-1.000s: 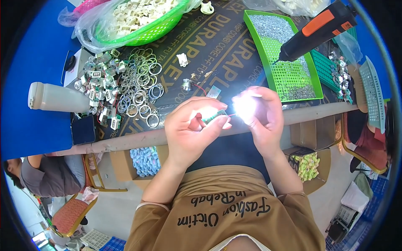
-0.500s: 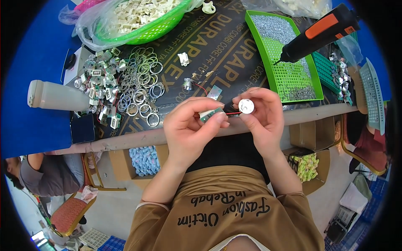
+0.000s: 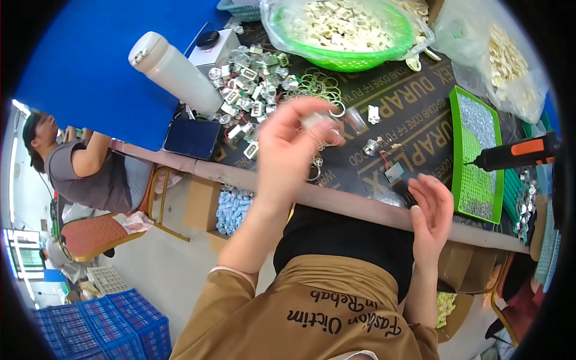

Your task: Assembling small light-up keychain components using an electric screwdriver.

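My left hand (image 3: 291,144) is raised over the key rings, blurred by motion, its fingers closed around a small white plastic housing (image 3: 313,120). Beside those fingertips is a blurred, silvery clear cup (image 3: 356,120); whether it hangs from the held piece cannot be made out. My right hand (image 3: 433,213) holds nothing, fingers apart, by the front table edge. Between the hands lie a small circuit board (image 3: 393,172) and a silvery lamp cup (image 3: 371,147) joined by a red wire. A single white housing (image 3: 374,114) sits farther back. Metal key rings (image 3: 321,87) are partly hidden behind my left hand.
A pile of wired lamp modules (image 3: 255,84) lies left, by a white bottle (image 3: 177,75) and dark phone (image 3: 192,139). Behind stands a green basket (image 3: 354,62) of white parts. Rightward, an electric screwdriver (image 3: 516,153) extends over a green tray (image 3: 456,150) of screws. A person (image 3: 96,162) sits left.
My view has swung leftward. My hands have separated: the left moved over the key rings with the housing, while the right let go of the round lamp cup and opened.
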Demonstrator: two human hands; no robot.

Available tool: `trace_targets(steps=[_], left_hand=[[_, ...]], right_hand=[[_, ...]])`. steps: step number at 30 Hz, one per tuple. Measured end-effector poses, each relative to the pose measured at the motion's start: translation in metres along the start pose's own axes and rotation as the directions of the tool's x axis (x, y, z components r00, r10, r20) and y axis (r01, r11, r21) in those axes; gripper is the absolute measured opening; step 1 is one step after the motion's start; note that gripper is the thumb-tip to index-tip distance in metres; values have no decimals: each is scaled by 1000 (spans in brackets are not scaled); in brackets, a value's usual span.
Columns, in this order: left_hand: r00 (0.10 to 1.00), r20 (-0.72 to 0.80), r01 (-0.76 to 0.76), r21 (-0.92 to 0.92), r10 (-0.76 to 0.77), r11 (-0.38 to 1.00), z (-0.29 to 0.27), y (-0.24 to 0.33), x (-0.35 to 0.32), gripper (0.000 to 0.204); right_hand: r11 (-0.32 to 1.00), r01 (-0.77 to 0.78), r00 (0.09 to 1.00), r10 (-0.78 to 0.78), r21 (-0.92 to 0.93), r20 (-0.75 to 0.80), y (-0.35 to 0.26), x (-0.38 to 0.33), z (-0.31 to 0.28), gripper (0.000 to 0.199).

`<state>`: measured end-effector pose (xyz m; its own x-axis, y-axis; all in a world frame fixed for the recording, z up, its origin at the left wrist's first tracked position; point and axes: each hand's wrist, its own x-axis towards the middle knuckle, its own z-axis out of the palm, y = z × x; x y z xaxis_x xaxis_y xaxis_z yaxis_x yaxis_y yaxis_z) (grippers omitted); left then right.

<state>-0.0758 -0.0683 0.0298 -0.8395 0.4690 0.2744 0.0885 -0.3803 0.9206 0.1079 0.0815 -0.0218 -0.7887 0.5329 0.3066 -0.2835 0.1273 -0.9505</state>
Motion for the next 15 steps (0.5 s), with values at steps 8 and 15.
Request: trace_targets(steps=[8, 15], left_hand=[[826, 30, -272, 896, 563, 350, -111, 17, 108, 22], [947, 276, -272, 961, 167, -44, -134, -9, 139, 30]], right_hand=[[995, 64, 997, -61, -79, 44, 2, 4, 5, 32], [881, 139, 980, -58, -451, 189, -33, 28, 13, 21]])
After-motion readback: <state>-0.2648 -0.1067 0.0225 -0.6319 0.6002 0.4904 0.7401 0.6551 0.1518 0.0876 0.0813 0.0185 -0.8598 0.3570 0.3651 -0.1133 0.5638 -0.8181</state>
